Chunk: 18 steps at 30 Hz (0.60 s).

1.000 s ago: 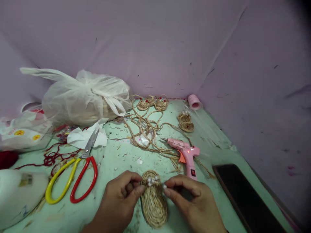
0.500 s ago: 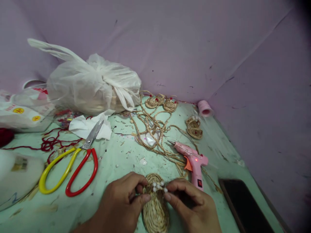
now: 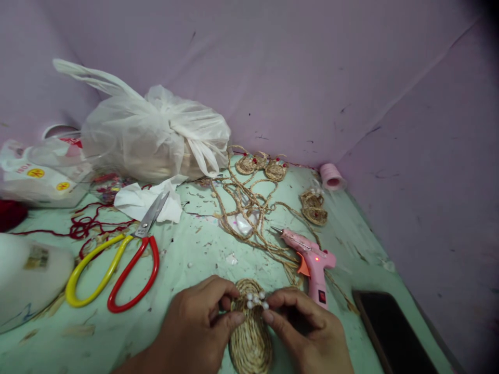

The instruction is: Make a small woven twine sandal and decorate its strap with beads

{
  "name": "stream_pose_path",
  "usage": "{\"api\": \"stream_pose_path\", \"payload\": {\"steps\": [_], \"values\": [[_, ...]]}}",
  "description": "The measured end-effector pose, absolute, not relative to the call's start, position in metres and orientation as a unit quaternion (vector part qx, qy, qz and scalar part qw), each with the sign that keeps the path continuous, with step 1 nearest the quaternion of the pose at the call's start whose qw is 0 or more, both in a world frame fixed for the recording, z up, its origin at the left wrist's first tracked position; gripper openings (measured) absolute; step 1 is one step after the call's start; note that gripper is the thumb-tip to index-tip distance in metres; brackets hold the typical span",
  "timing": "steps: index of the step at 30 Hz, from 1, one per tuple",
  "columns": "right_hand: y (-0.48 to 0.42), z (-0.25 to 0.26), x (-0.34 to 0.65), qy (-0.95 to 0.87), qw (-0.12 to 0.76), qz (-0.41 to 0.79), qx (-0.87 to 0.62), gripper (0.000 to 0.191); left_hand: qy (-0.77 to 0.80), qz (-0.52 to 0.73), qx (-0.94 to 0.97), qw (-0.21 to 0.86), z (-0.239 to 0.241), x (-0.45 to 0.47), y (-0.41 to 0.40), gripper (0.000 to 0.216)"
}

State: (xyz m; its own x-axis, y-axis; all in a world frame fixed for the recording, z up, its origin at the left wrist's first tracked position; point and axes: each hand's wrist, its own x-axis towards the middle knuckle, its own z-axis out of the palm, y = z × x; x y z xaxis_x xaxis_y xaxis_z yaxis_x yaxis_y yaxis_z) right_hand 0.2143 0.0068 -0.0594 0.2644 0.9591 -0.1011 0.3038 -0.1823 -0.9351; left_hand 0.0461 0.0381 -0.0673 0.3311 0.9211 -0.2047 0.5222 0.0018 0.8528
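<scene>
A small slipper [image 3: 250, 343] of coiled, woven straw lies upright in front of me on the table, its toe pointing away. White beads [image 3: 255, 298] cluster on its strap near the toe. My left hand [image 3: 202, 322] pinches the strap's left side with thumb and forefinger. On the right side, my right hand [image 3: 307, 324] pinches the strap close to the beads. The strap ends are hidden by my fingertips. Just beyond my right hand lies a pink glue gun [image 3: 310, 254] with its red light lit.
Scissors [image 3: 144, 228] with yellow and red handles lie left, beside white paper [image 3: 128, 201]. Braided straw cord [image 3: 249, 208] and small finished slippers [image 3: 313, 206] lie farther back. A tied plastic bag [image 3: 156, 135] stands against the wall. At right are a phone [image 3: 393, 332] and pink spool [image 3: 331, 176].
The whole view has shifted slightly, so things appear a little farther right. Both hands keep their pinch on the slipper's strap; the slipper has hardly moved.
</scene>
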Motion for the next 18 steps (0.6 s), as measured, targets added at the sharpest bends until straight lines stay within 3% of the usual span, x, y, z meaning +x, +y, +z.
{"api": "stream_pose_path", "payload": {"steps": [9, 18], "values": [[0.0048, -0.0565, 0.2148, -0.504, 0.466, 0.364, -0.629, 0.004, 0.543, 0.219, 0.67, 0.456, -0.0656, 0.0476, 0.0388, 0.01], [0.0067, -0.0603, 0.2153, -0.51, 0.479, 0.364, -0.614, 0.009, 0.557, 0.247, 0.648, 0.457, -0.0605, 0.0506, 0.038, 0.009]]}}
